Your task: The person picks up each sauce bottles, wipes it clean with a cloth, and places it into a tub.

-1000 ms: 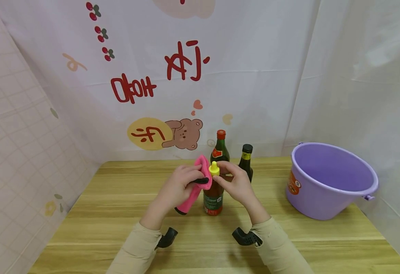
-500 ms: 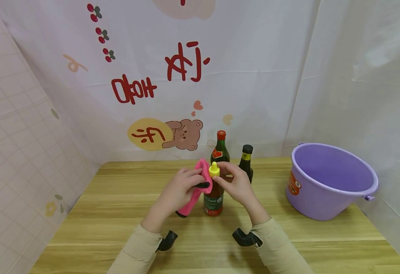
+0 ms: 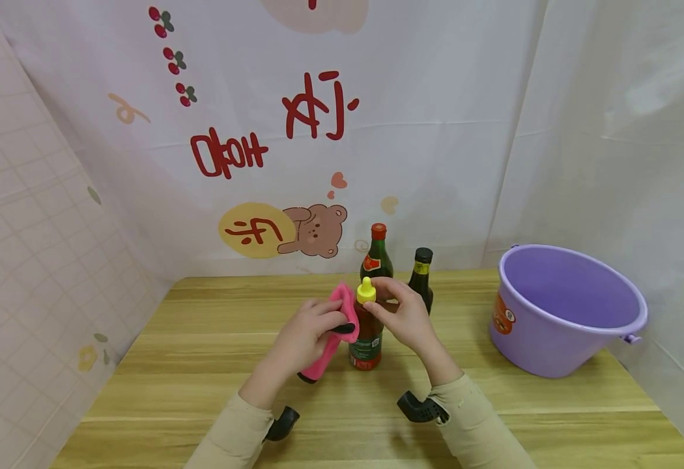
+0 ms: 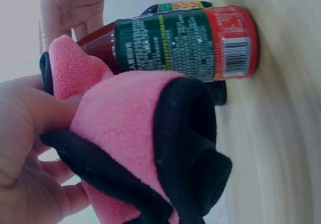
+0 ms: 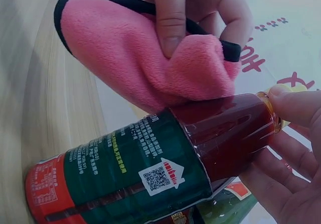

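A dark red bottle [image 3: 367, 335] with a yellow cap [image 3: 366, 290] and a green and red label stands on the wooden table [image 3: 201, 365]. My right hand [image 3: 403, 316] holds it at the neck, just under the cap. My left hand [image 3: 309, 329] grips a pink cloth [image 3: 335, 329] with black edging and presses it against the bottle's left shoulder. In the left wrist view the cloth [image 4: 135, 148] fills the foreground beside the bottle [image 4: 185, 43]. In the right wrist view the cloth [image 5: 140, 63] lies on the bottle [image 5: 150, 174], with my right fingertips [image 5: 296, 108] at the neck.
Two more bottles stand just behind: a green one with a red cap [image 3: 376, 254] and a dark one with a black cap [image 3: 421, 273]. A purple bucket [image 3: 570, 309] sits at the right. Printed curtains hang behind and at both sides.
My left hand has slid the pink cloth down from beside the cap to the bottle's shoulder. The right hand and bottle have stayed put.
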A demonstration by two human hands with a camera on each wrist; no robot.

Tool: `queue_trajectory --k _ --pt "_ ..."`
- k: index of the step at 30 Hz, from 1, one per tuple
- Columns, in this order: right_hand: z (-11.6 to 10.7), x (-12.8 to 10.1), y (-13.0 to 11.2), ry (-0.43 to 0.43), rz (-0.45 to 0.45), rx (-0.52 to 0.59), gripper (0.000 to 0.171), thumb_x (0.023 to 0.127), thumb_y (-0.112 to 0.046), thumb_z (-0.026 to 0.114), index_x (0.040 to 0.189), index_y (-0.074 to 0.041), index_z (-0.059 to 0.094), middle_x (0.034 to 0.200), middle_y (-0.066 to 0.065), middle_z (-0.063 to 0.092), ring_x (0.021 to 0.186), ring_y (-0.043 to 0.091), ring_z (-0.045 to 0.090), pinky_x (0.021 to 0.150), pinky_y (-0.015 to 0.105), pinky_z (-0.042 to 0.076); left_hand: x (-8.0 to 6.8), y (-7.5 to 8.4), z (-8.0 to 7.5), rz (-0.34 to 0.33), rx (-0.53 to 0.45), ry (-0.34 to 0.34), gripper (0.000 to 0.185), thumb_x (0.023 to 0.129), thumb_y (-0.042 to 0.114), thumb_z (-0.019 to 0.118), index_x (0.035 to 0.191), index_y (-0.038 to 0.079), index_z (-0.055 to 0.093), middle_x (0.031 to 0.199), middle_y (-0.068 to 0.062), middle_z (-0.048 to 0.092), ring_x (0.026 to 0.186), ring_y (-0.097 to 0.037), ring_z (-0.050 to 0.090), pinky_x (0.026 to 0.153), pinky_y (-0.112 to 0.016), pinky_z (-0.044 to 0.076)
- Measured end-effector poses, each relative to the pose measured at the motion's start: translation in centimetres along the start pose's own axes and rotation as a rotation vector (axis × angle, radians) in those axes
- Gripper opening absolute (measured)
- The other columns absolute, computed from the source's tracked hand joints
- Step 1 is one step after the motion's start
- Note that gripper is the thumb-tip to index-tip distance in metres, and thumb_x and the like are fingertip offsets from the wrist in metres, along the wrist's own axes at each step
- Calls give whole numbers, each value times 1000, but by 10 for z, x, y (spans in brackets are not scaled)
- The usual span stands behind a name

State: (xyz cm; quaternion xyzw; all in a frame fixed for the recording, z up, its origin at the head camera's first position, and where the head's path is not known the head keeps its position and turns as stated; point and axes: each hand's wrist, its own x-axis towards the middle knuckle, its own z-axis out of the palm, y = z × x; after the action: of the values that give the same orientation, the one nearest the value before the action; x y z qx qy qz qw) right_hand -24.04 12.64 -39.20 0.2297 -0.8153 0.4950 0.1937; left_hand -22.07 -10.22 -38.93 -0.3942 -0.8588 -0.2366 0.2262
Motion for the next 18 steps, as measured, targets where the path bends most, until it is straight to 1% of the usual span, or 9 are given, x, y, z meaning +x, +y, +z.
queue_trajectory --k 7,15,18 --pt "0 -1 0 0 4 0 37 86 -9 77 121 -10 66 103 6 64 93 20 66 77 35 58 -7 -3 6 -12 -11 -8 28 81 -2 77 101 17 74 120 -6 69 102 -25 58 83 -37 54" --pt "1 0 0 2 11 -8 36 86 -10 77 121 -11 66 104 7 64 93 21 66 78 36 58 -14 -8 14 13 -4 13 28 82 -4 76 102 16 74 120 -7 69 105 -26 60 86 -39 54" --pt "1 0 0 5 10 -10 36 86 -10 77 121 -10 66 104 7 65 93 21 66 78 36 58 -16 -10 16 28 1 21 29 82 -5 75 101 16 73 119 -7 69 104 -26 60 86 -39 53"
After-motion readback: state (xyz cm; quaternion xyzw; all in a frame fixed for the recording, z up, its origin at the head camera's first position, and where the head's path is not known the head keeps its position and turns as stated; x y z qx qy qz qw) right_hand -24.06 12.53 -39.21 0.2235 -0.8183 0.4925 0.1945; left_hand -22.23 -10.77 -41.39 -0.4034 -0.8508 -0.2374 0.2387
